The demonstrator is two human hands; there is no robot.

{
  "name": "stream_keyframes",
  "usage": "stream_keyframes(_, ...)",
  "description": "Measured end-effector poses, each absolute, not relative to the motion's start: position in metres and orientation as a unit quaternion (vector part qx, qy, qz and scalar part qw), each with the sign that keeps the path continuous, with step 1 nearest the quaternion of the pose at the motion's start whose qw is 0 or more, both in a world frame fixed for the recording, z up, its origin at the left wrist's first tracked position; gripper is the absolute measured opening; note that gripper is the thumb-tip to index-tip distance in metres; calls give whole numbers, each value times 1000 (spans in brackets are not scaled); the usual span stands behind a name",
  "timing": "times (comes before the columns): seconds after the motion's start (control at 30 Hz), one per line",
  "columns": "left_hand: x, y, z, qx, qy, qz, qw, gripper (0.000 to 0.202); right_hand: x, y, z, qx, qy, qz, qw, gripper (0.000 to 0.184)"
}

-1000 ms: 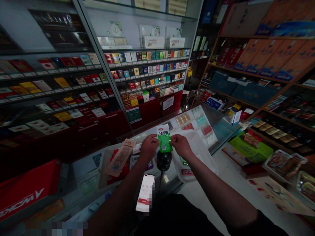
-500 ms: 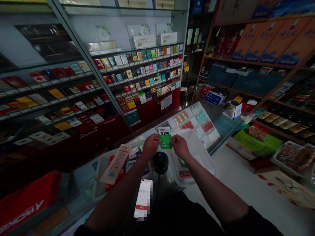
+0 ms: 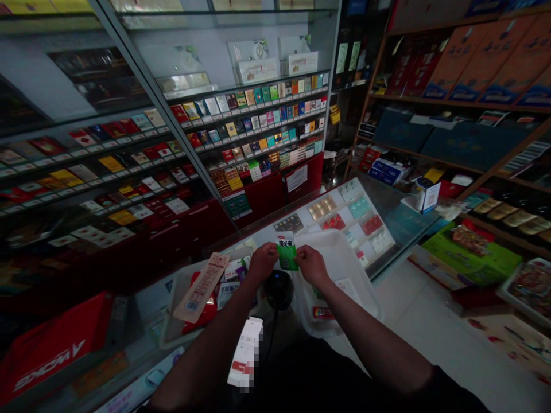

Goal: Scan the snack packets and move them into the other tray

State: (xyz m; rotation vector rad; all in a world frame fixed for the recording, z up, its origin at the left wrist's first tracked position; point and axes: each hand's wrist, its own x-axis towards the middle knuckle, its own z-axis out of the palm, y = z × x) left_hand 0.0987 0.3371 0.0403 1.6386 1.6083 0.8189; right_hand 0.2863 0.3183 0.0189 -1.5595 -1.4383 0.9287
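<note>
A small green and white snack packet (image 3: 287, 252) is stretched between my two hands. My left hand (image 3: 263, 261) pinches its left edge, and my right hand (image 3: 311, 264) pinches its right edge. Just below the packet stands a black scanner-like device (image 3: 278, 288) with a blue light and a cable. Right of it, a white plastic tray (image 3: 371, 287) holds a red packet (image 3: 322, 313) and other items partly hidden by my right arm. On the left, another white tray (image 3: 169, 330) holds several snack packs, with a long beige pack (image 3: 202, 288) lying across the top.
A phone (image 3: 245, 351) showing a timer lies on the glass counter below the device. A red box (image 3: 60, 344) stands at left. Shelves of small packs (image 3: 258, 115) rise behind the counter. A display of colored packs (image 3: 333, 221) lies beyond the right tray; a green carton (image 3: 471, 252) sits farther right.
The packet and both hands are slightly lower in the picture, with the packet still held between them. The camera view has shifted a little, so the shelves sit farther right.
</note>
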Motion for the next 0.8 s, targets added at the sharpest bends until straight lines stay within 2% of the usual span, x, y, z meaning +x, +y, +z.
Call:
stream_keyframes(0.27,98,336,34,642,636,294,311,20,282,320,0,-604,-550,407,408,13)
stream_keyframes(0.5,95,334,29,633,635,298,328,21,282,320,2,-611,-560,392,398,12)
stream_keyframes(0.8,96,329,39,634,653,286,300,19,281,321,2,-588,-538,433,421,13)
